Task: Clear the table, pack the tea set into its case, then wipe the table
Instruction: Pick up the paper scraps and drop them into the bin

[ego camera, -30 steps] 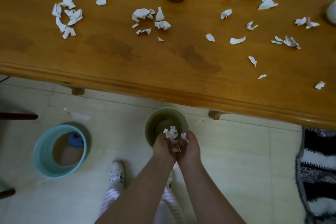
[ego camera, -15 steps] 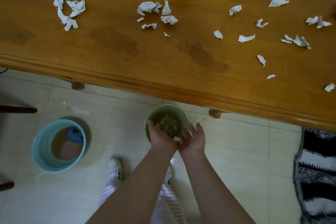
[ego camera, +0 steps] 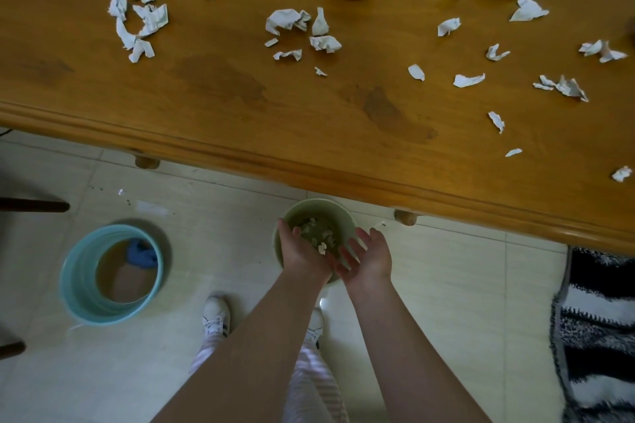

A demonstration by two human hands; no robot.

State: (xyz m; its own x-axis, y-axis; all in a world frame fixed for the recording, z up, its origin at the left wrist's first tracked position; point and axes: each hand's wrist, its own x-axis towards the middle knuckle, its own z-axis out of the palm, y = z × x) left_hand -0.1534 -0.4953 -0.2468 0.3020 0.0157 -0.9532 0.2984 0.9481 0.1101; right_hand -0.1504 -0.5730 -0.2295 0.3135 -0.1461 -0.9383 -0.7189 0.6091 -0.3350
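Scraps [ego camera: 287, 20] litter wood tbl [ego camera: 206, 106]; bucket [ego camera: 68, 271], prob. rug [ego camera: 598, 336] on tiled floor [ego camera: 446, 285].

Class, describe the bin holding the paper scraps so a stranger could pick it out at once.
Below the wooden table's near edge, two round containers stand on the floor. The bin is the pale green one under the left hand and right hand, with paper scraps inside; the blue bucket to its left holds a blue cloth.
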